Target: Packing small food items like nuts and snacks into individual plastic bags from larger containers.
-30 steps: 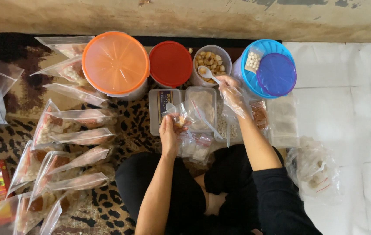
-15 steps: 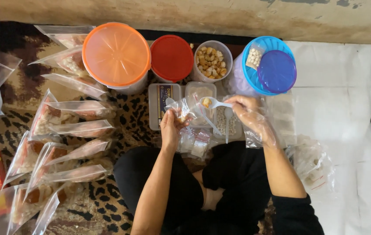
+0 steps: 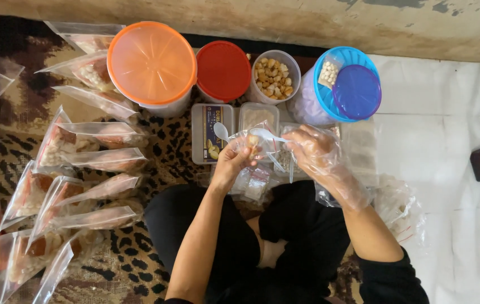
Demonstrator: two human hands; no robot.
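I sit on the floor on a spotted rug (image 3: 155,141). A white sheet (image 3: 448,157) lies to my right.

The biggest thing in front of me is a tub with an orange lid (image 3: 151,63). Next to it stand a blue basket tub with a purple lid (image 3: 341,84), a tub with a red lid (image 3: 223,70) and an open cup of pale round snacks (image 3: 274,76). Two flat clear boxes (image 3: 234,126) sit just in front of the tubs.

On my left lies a row of filled bags (image 3: 82,163). They hold snacks and lie flat on the rug. I count many of them, so I think a good part of the packing is done.

One small clear bag (image 3: 254,143) is up between my hands, over the boxes. My left hand (image 3: 233,160) is closed around its mouth and holds it up. My right hand (image 3: 313,149) wears a thin plastic glove and pinches a white spoon (image 3: 265,134). The spoon tip is at the mouth of the bag. A second white spoon (image 3: 221,131) rests on a flat box.

This bag looks only partly filled and is not closed yet. The cup has plenty of snacks left, so I think more bags are left to fill.
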